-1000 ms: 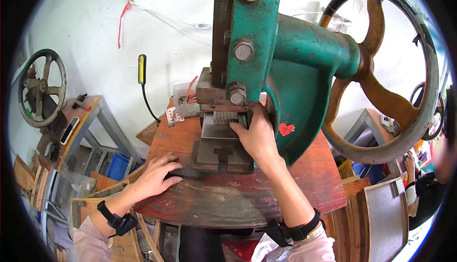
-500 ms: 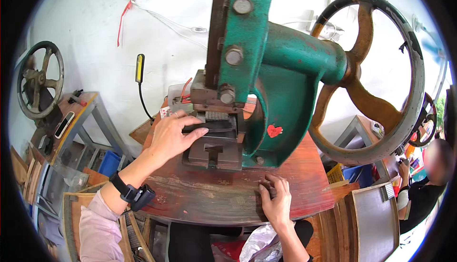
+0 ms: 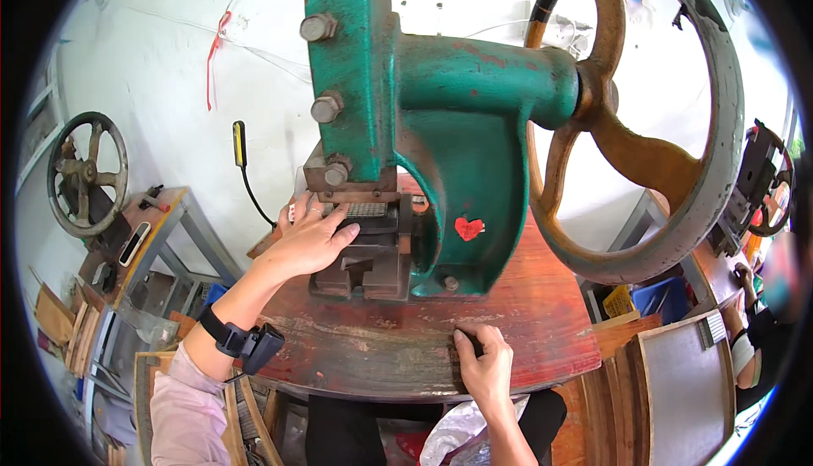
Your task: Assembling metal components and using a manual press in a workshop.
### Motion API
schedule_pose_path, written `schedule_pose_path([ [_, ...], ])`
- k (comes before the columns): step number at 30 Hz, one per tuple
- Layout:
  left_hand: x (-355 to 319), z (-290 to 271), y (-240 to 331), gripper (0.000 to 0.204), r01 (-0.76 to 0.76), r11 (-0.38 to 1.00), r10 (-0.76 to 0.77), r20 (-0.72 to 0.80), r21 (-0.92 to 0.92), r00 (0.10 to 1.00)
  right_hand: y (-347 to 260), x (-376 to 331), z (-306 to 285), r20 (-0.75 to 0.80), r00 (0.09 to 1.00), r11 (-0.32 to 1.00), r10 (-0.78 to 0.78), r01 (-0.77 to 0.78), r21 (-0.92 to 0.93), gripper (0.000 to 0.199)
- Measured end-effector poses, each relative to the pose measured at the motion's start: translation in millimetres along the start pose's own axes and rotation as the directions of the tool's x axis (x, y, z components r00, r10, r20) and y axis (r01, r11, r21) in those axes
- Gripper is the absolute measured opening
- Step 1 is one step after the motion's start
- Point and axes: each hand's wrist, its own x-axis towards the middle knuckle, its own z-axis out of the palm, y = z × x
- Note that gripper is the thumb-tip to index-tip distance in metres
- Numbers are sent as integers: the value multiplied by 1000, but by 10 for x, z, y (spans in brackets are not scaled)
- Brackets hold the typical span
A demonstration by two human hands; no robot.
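My left hand reaches to the left side of a die block under the ram of a green hand press. Its fingers are stretched and apart, with the index finger and thumb at the left end of a ridged metal plate. A dark strip lies just in front of that plate. Whether the fingertips touch the plate is hard to tell. My right hand rests at the near table edge with its fingers curled in and nothing visible in them.
A large handwheel stands out to the press's right. On the left, a bench carries another wheel and a phone-like device. Wooden-framed trays lean at the lower right, near another person's arm.
The view has shifted, so the press sits further left. My left hand has let go of the dark strip and opened at the plate's left end. My right fingers have curled in more.
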Motion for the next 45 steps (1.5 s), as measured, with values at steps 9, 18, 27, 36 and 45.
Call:
schedule_pose_path([
  [9, -82, 133, 90, 48, 12, 999, 0, -226, 50, 974, 35, -6, -24, 18, 998, 998, -62, 61, 8, 11],
  [18, -65, 50, 83, 49, 32, 999, -37, -145, -34, 989, -51, 43, -152, 50, 990, 989, -130, 133, -69, 10],
  [27, -62, -38, 21, 57, 95, 972, -96, 10, -213, 995, -1380, 789, -1556, -38, 477, 347, -878, 579, -738, 26],
  [36, -113, 244, 135, 137, 440, 468, -654, 35, -766, 755, -2736, 2413, -1966, -148, 972, 765, -179, 43, -642, 42],
  [45, -15, 410, -11, 55, 104, -26, -151, 106, -994, 983, -2006, 1919, -2258, -439, 839, 916, -323, 160, -367, 23],
])
